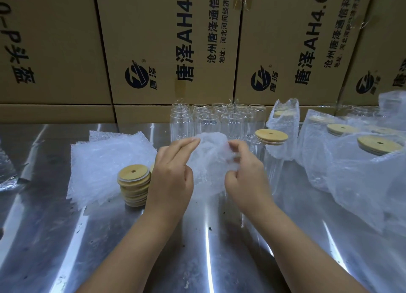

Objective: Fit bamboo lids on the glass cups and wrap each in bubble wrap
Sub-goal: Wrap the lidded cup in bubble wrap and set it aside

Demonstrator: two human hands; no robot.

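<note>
While your left hand (173,172) and right hand (246,172) both pinch a crumpled clear bubble-wrap piece (208,158) above the shiny metal table (109,238), a bamboo-lidded clear glass cup (271,137) stands just right of them. Unlidded clear glass cups (206,121) are grouped behind, and a stack of round bamboo lids (134,184) sits left.
</note>
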